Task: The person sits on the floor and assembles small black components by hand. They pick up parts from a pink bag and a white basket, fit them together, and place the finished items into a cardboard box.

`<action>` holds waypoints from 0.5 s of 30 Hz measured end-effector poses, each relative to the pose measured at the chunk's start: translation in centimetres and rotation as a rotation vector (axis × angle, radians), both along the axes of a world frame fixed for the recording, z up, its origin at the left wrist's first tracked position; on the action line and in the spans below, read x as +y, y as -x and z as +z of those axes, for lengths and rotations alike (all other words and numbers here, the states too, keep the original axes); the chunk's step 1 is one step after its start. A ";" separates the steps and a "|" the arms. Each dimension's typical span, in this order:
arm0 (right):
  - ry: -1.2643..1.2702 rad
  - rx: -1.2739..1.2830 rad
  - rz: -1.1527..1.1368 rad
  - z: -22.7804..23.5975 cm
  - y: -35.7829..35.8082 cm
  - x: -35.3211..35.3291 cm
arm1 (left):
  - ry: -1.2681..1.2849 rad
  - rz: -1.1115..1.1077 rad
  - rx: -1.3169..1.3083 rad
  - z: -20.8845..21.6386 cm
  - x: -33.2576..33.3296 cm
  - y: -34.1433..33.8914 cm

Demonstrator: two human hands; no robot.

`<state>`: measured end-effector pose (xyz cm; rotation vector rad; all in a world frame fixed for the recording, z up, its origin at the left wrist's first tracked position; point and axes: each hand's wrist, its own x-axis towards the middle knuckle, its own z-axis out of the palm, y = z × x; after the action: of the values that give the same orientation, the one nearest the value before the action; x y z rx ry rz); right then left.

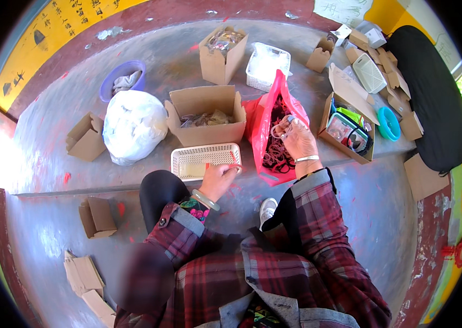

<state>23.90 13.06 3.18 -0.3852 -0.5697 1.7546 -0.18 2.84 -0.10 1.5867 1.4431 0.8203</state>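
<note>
My left hand rests at the near rim of the white mesh basket, its grip closed on a thin red band. The basket looks almost bare, so I judge little is sorted yet. Just right of it, my right hand hangs over the open red bag, its grip pinching a pale ring; a dark tangle of bands inside looks like plenty left. Beyond the basket, an open cardboard box holds a small heap, with a white sack to its left. All of it sits on a raised concrete ledge.
</note>
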 end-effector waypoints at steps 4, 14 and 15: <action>0.039 -0.054 -0.017 1.0 0.6 -0.4 | 0.058 -0.017 -0.180 -0.3 0.3 0.2; 0.215 -0.428 0.254 0.6 0.9 -1.4 | 0.376 0.062 -0.689 0.5 0.4 0.1; 0.212 -0.439 0.320 0.8 1.2 -1.5 | 0.370 0.071 -0.688 0.4 0.4 0.1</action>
<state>22.68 11.57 3.96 -0.8816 -0.7910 2.0577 -0.25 3.28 0.32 0.8542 1.0642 0.9528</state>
